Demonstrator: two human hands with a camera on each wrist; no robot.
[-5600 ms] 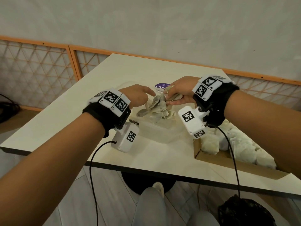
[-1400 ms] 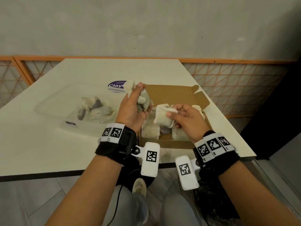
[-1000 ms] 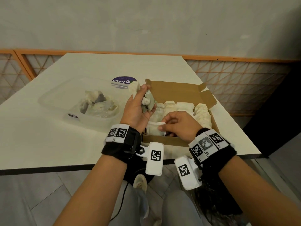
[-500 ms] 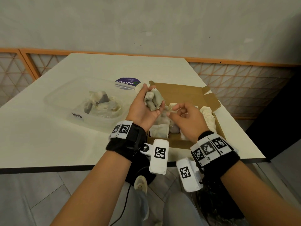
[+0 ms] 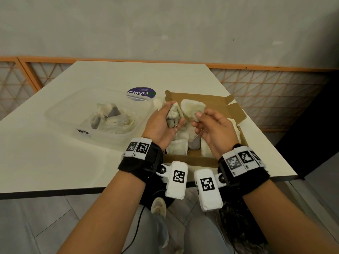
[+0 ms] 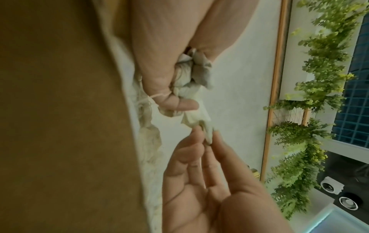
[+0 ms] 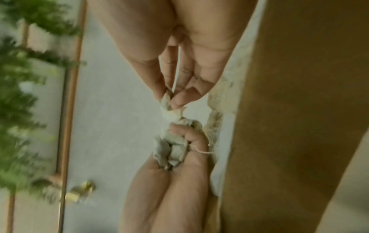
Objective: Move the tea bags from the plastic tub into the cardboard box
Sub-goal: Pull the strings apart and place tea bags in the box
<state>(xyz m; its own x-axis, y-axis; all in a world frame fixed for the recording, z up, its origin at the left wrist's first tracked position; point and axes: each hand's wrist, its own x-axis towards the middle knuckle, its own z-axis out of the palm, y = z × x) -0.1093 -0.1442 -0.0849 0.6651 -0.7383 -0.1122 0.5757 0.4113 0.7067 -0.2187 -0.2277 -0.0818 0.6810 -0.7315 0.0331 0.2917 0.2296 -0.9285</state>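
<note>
Above the open cardboard box [image 5: 236, 114], my left hand [image 5: 163, 121] grips a crumpled bunch of tea bags [image 5: 173, 116]. Beside it, my right hand [image 5: 211, 125] pinches one pale tea bag [image 5: 191, 108] between thumb and fingertips, just clear of the bunch. The left wrist view shows the bunch [image 6: 191, 75] in the fist and the pinched bag [image 6: 199, 121] below it. In the right wrist view the pinched bag [image 7: 169, 107] sits above the bunch [image 7: 173, 148]. Several tea bags [image 5: 178, 147] lie in the box. More tea bags [image 5: 108, 118] remain in the clear plastic tub [image 5: 60, 114] to the left.
A round purple sticker [image 5: 141, 92] lies on the white table [image 5: 45, 158] behind the tub. The table's front edge runs just under my wrists. An orange lattice railing [image 5: 275, 88] stands behind and right of the table.
My right hand set a tea bag down in the box, came back up and has pulled another bag from the bunch in my left hand. The left hand stays above the box.
</note>
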